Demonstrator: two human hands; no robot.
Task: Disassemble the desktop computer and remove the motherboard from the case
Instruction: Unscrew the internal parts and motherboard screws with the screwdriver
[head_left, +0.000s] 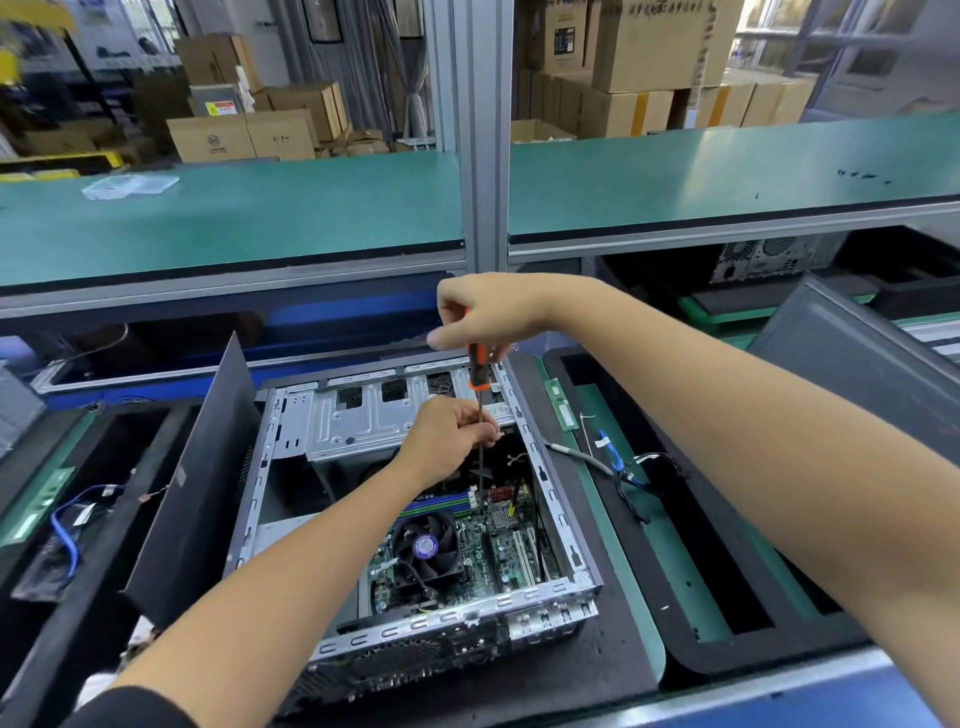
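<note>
A dark grey flat side panel (200, 483) is being propped upright against the left wall of the open grey metal desktop case (563, 525), which is lying on a black foam mat (597, 644) on the tabletop. Inside the case, the green motherboard (493, 551) with its black round cooler fan (427, 545) is being left seated on the case floor. The thin black shaft of the orange-and-black screwdriver (479, 371) is being pinched by the left hand (449, 439) (its grip curled around the shaft), above the silver drive cage (363, 421). The handle is being gripped from above by the right hand (485, 312), fingers closed around it. Further right, loose black and blue cables (631, 475) are lying in a neighbouring tray.
</note>
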